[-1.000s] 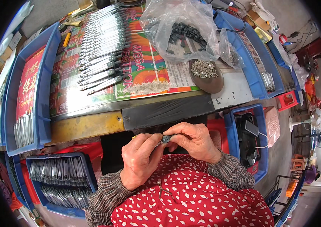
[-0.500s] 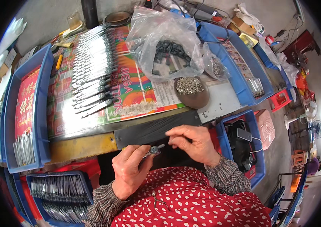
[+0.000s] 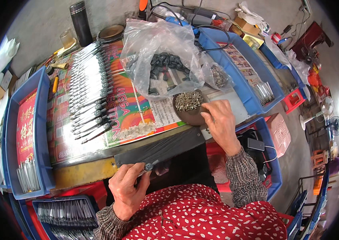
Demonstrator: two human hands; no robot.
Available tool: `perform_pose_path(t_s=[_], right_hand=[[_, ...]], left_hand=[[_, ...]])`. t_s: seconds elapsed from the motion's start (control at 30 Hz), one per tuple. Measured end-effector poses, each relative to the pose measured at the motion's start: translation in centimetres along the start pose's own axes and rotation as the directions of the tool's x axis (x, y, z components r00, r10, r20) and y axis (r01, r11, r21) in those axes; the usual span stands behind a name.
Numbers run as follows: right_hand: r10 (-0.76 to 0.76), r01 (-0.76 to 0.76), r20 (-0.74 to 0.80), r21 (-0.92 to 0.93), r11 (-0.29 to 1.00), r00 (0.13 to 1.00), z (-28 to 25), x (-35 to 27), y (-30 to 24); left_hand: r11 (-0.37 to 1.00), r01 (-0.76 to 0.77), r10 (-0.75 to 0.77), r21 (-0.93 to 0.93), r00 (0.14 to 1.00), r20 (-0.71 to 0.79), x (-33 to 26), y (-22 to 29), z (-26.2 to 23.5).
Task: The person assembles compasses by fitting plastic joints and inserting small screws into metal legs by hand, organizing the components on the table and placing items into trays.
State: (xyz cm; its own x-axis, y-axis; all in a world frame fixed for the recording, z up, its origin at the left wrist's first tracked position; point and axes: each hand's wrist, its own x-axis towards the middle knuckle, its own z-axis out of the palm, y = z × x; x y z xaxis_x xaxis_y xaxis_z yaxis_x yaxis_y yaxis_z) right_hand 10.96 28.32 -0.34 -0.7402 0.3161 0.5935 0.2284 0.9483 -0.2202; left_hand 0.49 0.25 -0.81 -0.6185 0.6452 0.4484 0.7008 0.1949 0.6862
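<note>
Workbench (image 3: 85,170), cluttered. A colourful printed poster (image 3: 133,108) covered its middle, with a row of slim metal tools (image 3: 87,92) along its left part. Clear plastic bag of dark parts (image 3: 161,64) toward the far edge. Brown dish of small screws (image 3: 189,106) near the right edge. Blue tray (image 3: 37,132) at the left edge. Black strip (image 3: 159,146) along the near edge.

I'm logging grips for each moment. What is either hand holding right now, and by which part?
The left hand pinches a small metal part by its shaft end. The right hand holds nothing visible, its fingertips at the dish of screws.
</note>
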Motion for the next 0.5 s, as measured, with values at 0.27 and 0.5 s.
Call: perform_pose_path(t_s=[0.27,0.5], right_hand=[[-0.004,0.012,0.088,-0.094,0.996,0.996,0.77,-0.15,0.28],[-0.047,0.061,0.134,-0.102,0.993,0.99,0.18,-0.42,0.1]], left_hand=[[0.999,0.047,-0.047,0.011,0.999,0.003,0.26,0.17,0.15],[0.999,0.036,-0.036,0.007,0.999,-0.002,0.29,0.24,0.31]])
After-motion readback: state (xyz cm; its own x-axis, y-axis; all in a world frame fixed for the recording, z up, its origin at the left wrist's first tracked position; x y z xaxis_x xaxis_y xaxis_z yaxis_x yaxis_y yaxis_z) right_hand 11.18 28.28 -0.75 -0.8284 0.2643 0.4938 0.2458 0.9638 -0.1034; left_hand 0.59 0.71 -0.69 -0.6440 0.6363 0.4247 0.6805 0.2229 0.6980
